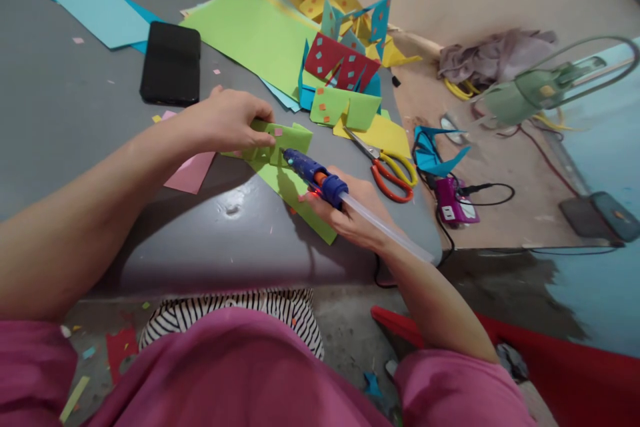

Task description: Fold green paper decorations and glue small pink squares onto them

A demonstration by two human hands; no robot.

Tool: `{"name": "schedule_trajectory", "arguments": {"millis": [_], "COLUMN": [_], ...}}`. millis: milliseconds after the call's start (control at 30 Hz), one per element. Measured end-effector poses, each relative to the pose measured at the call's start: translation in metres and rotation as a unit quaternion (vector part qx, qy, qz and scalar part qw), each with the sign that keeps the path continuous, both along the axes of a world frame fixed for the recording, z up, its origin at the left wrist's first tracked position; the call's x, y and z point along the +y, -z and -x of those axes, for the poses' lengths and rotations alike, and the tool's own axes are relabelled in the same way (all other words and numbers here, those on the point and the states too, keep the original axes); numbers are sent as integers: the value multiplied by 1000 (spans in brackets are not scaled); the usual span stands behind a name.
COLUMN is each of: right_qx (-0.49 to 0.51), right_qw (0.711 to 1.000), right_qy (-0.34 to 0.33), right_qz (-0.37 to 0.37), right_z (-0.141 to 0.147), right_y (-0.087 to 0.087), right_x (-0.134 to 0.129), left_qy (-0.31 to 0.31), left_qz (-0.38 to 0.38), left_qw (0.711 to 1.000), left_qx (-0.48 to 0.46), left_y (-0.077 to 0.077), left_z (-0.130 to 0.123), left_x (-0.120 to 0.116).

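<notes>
My left hand (233,119) pinches the edge of a folded green paper piece (295,139) with a small pink square stuck on it. In my right hand (353,210) is a blue glue gun (307,170), a long clear glue stick (385,230) poking out of its back and a red light glowing on it. The gun's nozzle points at the green piece, close to its surface; whether it touches I cannot tell. Beneath lies a flat green paper strip (313,217). Pink paper (193,172) sits under my left wrist. Scissors (387,170) with red and yellow handles rest right of my right hand.
A black phone (171,63) lies on the grey table (100,127). Behind are green sheets (250,30), light blue paper (90,3) and folded, dotted paper pieces, including a red one (340,61). At right are a purple power adapter (456,200), cables and a green lamp-like device (530,97).
</notes>
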State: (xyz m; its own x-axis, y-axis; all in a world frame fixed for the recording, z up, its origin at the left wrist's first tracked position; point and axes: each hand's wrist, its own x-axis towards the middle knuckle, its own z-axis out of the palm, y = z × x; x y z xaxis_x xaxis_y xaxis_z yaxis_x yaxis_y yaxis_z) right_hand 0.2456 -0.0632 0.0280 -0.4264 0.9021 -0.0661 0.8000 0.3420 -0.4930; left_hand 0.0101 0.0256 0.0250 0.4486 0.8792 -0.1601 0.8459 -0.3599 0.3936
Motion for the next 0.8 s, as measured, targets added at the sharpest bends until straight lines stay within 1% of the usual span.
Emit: {"name": "schedule_trajectory", "arguments": {"millis": [167, 333, 633, 800], "right_qx": [-17, -32, -57, -54], "right_qw": [1000, 999, 998, 998], "right_qy": [2, 13, 19, 13], "right_qz": [6, -8, -7, -11], "right_z": [-1, 0, -1, -1], "right_y": [-1, 0, 1, 2], "right_x": [-1, -2, -1, -2], "left_qy": [-11, -19, -1, -13], "left_qz": [-2, 13, 7, 8], "left_qw": [1000, 1000, 1000, 1000], "left_qx": [-3, 1, -17, -3], "left_y": [-1, -4, 1, 0], "left_z": [-1, -2, 1, 0], "left_x": [-2, -3, 1, 0]}}
